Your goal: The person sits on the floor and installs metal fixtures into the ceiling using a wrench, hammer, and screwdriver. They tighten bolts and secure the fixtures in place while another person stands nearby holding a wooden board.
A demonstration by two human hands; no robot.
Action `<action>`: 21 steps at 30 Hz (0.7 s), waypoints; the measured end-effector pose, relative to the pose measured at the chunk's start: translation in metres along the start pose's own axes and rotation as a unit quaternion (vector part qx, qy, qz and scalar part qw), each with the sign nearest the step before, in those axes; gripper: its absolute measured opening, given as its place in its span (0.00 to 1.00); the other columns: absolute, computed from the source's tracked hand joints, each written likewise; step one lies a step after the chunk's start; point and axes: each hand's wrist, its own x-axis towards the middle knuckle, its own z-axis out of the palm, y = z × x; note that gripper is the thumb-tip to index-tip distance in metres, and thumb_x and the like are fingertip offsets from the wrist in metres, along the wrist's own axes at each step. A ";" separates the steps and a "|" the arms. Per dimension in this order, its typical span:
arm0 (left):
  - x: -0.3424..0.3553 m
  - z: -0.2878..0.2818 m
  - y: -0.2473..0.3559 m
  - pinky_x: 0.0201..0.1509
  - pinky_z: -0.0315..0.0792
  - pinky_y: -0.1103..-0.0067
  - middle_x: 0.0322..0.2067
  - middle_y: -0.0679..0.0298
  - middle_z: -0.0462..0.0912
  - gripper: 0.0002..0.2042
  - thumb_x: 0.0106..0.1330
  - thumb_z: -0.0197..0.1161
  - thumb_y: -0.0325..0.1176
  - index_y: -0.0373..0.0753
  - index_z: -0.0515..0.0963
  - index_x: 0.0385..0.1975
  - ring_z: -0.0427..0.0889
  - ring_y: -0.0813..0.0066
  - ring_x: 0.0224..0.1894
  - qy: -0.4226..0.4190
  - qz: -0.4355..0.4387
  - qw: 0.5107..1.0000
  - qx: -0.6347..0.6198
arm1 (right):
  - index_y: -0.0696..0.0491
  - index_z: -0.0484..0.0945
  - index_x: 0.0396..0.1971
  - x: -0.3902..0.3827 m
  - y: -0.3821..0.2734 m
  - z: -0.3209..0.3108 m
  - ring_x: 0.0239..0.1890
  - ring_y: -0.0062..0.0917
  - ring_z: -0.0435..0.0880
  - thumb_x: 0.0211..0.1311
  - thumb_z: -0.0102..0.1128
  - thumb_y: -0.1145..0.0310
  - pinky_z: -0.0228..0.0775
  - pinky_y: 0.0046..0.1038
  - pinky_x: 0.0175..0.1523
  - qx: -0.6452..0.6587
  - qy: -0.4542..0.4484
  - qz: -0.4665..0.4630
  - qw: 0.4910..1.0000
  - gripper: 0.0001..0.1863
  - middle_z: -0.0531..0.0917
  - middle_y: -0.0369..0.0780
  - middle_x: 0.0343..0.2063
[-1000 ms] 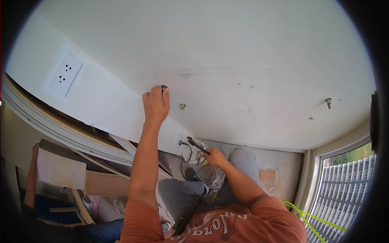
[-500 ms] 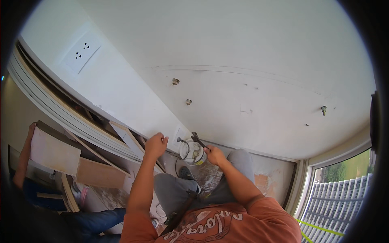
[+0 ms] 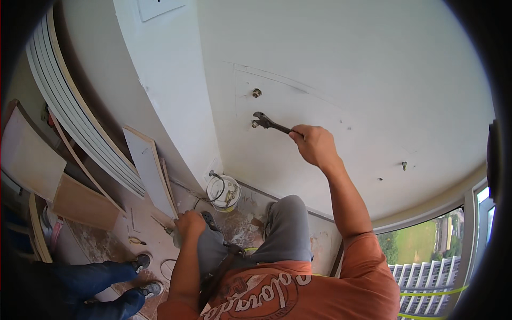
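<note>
Head view. The right hand (image 3: 316, 146) has its fingers wrapped around the handle of a dark metal adjustable wrench (image 3: 277, 125), whose head lies at a short, round, brass-coloured pipe fitting (image 3: 254, 124) projecting from a smooth white wall (image 3: 341, 64); this fitting serves as landmark. From where I stand, I cannot tell whether the wrench's mouth encloses the landmark or merely overlaps it. The left hand (image 3: 190, 224), well below the landmark and beside a leg in grey trousers (image 3: 210, 248), has its fingers curled; whether they hold anything cannot be told. A second stubby metal fitting (image 3: 256, 93) stands just above the landmark. A round white plastic bucket (image 3: 234, 184), with a thin black hose (image 3: 217, 176) near its rim, sits below the landmark.

Principal hazard, in my judgement: slippage. A loose or skewed mouth could ride off the landmark, rounding its edges, and the freed head could gouge the wall around it. With only one hand on the tool, a sudden release might drive the knuckles into the wall right of the landmark, or drop the wrench toward the bucket below. A careless upward swing could also knock the fitting above the landmark.
</note>
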 end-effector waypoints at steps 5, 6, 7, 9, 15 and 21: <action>0.005 0.004 0.001 0.56 0.63 0.62 0.37 0.57 0.84 0.15 0.63 0.54 0.42 0.39 0.82 0.37 0.78 0.58 0.48 0.045 -0.006 0.998 -0.047 | 0.50 0.84 0.32 0.048 -0.031 -0.044 0.27 0.39 0.80 0.62 0.57 0.61 0.71 0.37 0.34 -0.144 -0.003 -0.016 0.989 0.10 0.82 0.42 0.23; 0.004 0.003 0.000 0.55 0.64 0.62 0.37 0.57 0.84 0.14 0.63 0.54 0.42 0.39 0.82 0.36 0.78 0.58 0.47 0.048 -0.002 0.998 -0.045 | 0.49 0.84 0.31 0.055 -0.034 -0.048 0.27 0.38 0.80 0.62 0.57 0.61 0.71 0.36 0.34 -0.180 -0.008 -0.023 0.983 0.10 0.82 0.41 0.22; 0.004 0.002 -0.002 0.55 0.64 0.63 0.37 0.57 0.84 0.14 0.63 0.55 0.42 0.40 0.82 0.36 0.79 0.58 0.46 0.052 -0.002 0.998 -0.042 | 0.49 0.84 0.31 0.063 -0.038 -0.049 0.27 0.38 0.80 0.62 0.57 0.61 0.71 0.36 0.34 -0.185 -0.009 -0.027 0.982 0.10 0.82 0.41 0.22; 0.005 0.004 -0.005 0.54 0.64 0.63 0.37 0.56 0.84 0.14 0.63 0.55 0.42 0.40 0.82 0.35 0.79 0.58 0.45 0.058 0.000 0.997 -0.046 | 0.49 0.83 0.30 0.075 -0.046 -0.053 0.28 0.36 0.81 0.64 0.55 0.61 0.71 0.37 0.33 -0.238 -0.034 -0.040 0.970 0.11 0.82 0.40 0.22; 0.005 0.004 -0.009 0.53 0.65 0.63 0.36 0.57 0.84 0.13 0.62 0.56 0.42 0.39 0.82 0.34 0.80 0.58 0.44 0.070 0.003 0.996 -0.049 | 0.49 0.84 0.28 0.103 -0.076 -0.069 0.28 0.33 0.81 0.62 0.57 0.63 0.71 0.34 0.33 -0.308 -0.105 -0.055 0.944 0.09 0.82 0.38 0.22; 0.007 0.006 -0.007 0.53 0.65 0.62 0.36 0.57 0.84 0.13 0.62 0.57 0.42 0.39 0.81 0.34 0.80 0.57 0.44 0.070 0.012 0.995 -0.067 | 0.49 0.84 0.28 0.122 -0.097 -0.082 0.29 0.33 0.81 0.62 0.58 0.64 0.70 0.34 0.34 -0.344 -0.127 -0.066 0.928 0.08 0.83 0.38 0.23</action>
